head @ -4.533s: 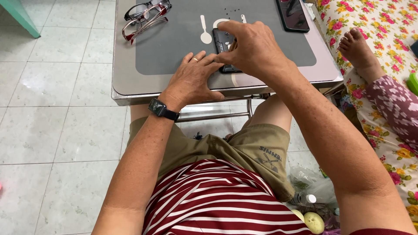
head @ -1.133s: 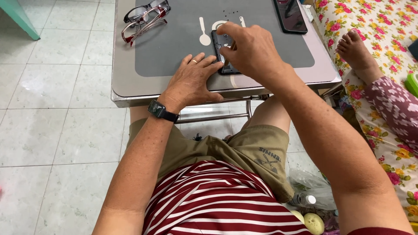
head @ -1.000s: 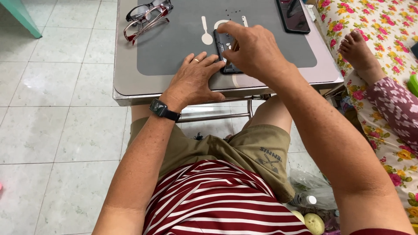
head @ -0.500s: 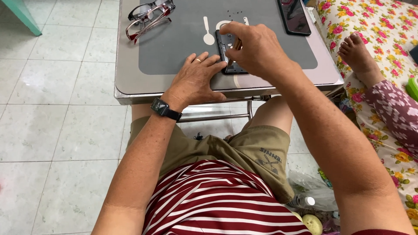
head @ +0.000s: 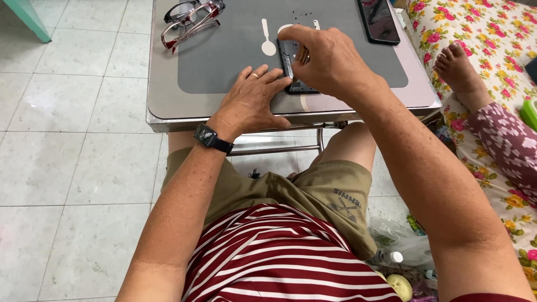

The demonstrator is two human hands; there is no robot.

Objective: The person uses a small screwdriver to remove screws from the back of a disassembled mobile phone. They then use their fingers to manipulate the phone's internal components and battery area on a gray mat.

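A small dark flat device (head: pixel 286 51) lies on the grey mat (head: pixel 224 56) of a metal table (head: pixel 168 109). My left hand (head: pixel 251 100) rests flat on the mat with its fingers spread, and the fingertips touch the device's left edge. A black watch sits on that wrist. My right hand (head: pixel 330 61) curls over the device. Its index finger reaches across the top and the thumb presses on the device's face. Something thin shows between thumb and fingers; I cannot tell what it is. Most of the device is hidden under this hand.
Two pairs of glasses (head: pixel 190 19) lie at the table's far left. A white spoon-shaped piece (head: pixel 267 39) and tiny screws (head: pixel 305 12) sit beyond the device, a dark phone (head: pixel 379 19) far right. Another person's foot (head: pixel 456 70) rests on a floral sheet. Bottles and bags (head: pixel 391 257) lie on the floor.
Both hands stay on the device. My right hand's fingers have shifted slightly over its top; the left hand has not moved.
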